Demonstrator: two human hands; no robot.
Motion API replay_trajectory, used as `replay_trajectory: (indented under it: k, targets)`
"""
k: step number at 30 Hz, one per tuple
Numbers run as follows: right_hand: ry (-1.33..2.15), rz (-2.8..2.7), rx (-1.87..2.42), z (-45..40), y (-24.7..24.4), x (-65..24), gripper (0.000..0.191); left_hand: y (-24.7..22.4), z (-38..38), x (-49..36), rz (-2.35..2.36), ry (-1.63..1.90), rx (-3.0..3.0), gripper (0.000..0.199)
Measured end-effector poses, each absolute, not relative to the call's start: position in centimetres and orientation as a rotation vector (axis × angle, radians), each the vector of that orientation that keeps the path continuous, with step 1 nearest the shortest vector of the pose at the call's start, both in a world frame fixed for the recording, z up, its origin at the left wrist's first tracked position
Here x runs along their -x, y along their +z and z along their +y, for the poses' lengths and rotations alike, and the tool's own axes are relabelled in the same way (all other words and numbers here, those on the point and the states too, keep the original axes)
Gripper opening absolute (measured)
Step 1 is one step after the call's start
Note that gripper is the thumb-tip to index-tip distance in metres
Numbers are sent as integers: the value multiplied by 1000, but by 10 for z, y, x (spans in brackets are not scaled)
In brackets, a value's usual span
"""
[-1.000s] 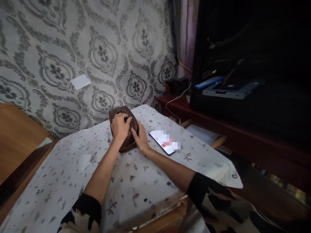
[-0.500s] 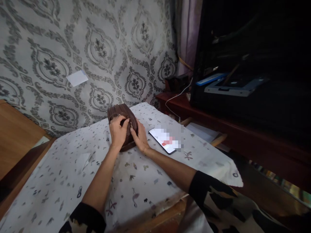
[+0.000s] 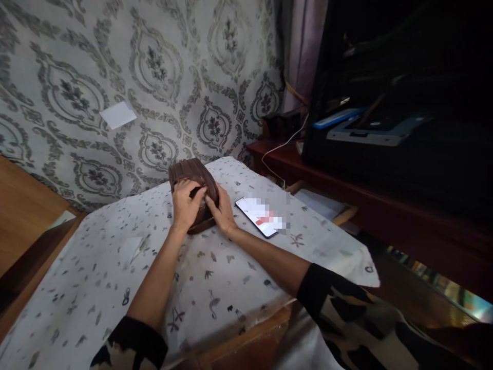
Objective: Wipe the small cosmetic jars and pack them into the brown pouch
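Observation:
A brown leather-look handbag point(image 3: 190, 168) with pleats on its top sits on the patterned white cloth, tilted slightly away from me. On its near left side, my left hand point(image 3: 186, 203) has its fingers bent over the front and its thumb close to them; whatever small part they grip is hidden. My right hand point(image 3: 223, 211) clasps the bag's right side, thumb on the front face beside the left thumb. To the right of the bag lies a smartphone point(image 3: 256, 217) with a lit screen, part of it blurred out.
The white printed cloth point(image 3: 215, 288) covers the table. Behind it hangs a patterned wall covering point(image 3: 157, 67) with a white card point(image 3: 117, 114) on it. A dark red stand point(image 3: 327, 177) with a large black screen point(image 3: 404, 67) is on the right; a white cable point(image 3: 275, 154) hangs there.
My left fingers have shifted slightly over the bag's front, covering the metal trim that showed before. My right hand stays on its side. The whole view has moved a little.

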State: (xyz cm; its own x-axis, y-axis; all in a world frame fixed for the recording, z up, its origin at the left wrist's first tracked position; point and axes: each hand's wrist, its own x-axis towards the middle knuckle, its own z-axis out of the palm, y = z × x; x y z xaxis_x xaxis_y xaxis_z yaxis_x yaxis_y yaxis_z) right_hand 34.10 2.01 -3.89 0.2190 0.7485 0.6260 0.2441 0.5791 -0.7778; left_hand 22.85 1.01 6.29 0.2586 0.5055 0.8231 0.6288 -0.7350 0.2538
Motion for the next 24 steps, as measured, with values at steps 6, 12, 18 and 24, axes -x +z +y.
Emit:
replay_trajectory:
  k: [6,12,18,24]
  targets:
    - [450,-1378,964,17,-40,-342,73,62,11,-228,-1115,-1532,2385,15]
    - [400,-1404,981,17,-40,-342,70,64,10,-228,-1186,-1519,2382,15]
    - [434,-1351,980,17,-36,-342,67,66,8,-228,-1196,-1473,2398,16]
    - [438,-1359,964,14,-33,-344,65,65,10,-228,-1240,-1525,2386,16]
